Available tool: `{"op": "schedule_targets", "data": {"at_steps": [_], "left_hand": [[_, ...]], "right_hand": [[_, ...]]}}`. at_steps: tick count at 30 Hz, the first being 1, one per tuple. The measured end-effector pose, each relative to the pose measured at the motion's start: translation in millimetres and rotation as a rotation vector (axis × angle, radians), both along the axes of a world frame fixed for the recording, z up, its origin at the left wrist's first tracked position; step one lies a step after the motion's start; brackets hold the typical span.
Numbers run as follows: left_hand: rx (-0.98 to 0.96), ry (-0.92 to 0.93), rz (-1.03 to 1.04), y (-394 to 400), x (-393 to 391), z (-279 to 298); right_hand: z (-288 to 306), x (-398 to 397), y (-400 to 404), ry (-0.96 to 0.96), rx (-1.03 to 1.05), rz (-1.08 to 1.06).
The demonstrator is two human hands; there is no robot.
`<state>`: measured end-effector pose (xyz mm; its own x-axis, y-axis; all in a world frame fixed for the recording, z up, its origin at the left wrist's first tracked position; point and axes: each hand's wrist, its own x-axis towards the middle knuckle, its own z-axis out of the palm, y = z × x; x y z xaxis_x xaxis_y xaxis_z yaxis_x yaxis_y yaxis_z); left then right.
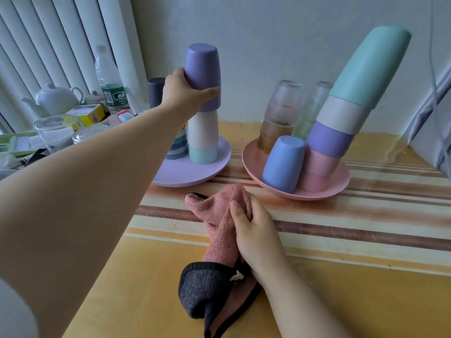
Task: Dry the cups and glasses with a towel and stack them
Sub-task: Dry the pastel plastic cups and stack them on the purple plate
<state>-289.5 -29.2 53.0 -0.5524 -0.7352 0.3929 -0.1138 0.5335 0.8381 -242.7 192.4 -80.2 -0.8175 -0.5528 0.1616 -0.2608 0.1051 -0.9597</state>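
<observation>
Purple cup (203,76) over white cup (203,129) over mint cup (203,154), lilac plate (195,173). Pink plate (324,186): blue cup (283,164), teal cup (371,67). Towel (219,230) pink, dark grey back. Tabletop (341,276) yellow, brown-white stripes.

Wall (268,32): plain and pale, behind the bench.
Blinds (48,45): white, long strips, at the left.
Bench (341,240): yellow cloth with stripes.

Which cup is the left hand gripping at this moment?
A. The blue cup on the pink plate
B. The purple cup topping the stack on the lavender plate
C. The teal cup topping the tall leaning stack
B: the left hand wraps the purple cup above the lavender plate.
</observation>
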Motion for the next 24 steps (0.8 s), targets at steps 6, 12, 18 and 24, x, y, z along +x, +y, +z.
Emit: {"op": "schedule_targets", "data": {"at_steps": [6, 12, 18, 24], "left_hand": [[0.039, -0.188, 0.055, 3, -2, -32], [-0.014, -0.23, 0.082, 10, 3, -34], [-0.211, -0.139, 0.27, 25, 11, -49], [-0.321, -0.243, -0.364, 82, 10, -77]], "right_hand": [[-1, 0, -2, -0.014, -0.022, 0.007], [-2, -1, -2, -0.005, -0.015, -0.001], [1, 2, -2, -0.042, 0.004, -0.023], [9, 2, 1, -0.057, -0.04, -0.24]]}}
